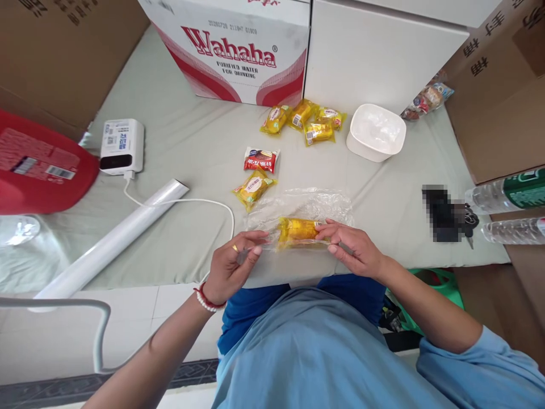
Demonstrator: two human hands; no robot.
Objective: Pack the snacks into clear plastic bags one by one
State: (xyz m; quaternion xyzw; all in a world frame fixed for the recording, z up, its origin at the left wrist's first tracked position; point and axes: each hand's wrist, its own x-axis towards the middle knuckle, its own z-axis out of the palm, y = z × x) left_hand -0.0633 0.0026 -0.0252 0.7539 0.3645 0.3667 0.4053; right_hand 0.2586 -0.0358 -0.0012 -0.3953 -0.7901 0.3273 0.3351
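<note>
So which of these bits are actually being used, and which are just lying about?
In use: left hand, right hand, yellow snack packet, clear plastic bag.

Lying about: white tub, Wahaha box, film roll, white device, water bottles.

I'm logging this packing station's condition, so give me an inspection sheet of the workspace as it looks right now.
Surface: pale green cloth-covered table, lightly wrinkled.
Job's things: yellow wrapped snack on clear plastic bag, pinched at both ends.
Clutter: loose yellow snack packets, red snack packet, white plastic tub, clear film roll, two water bottles.
Grips: left hand and right hand each grip the snack wrapping.
Cables: white cable from white device.
Surroundings: Wahaha water carton, brown cardboard boxes.
</note>
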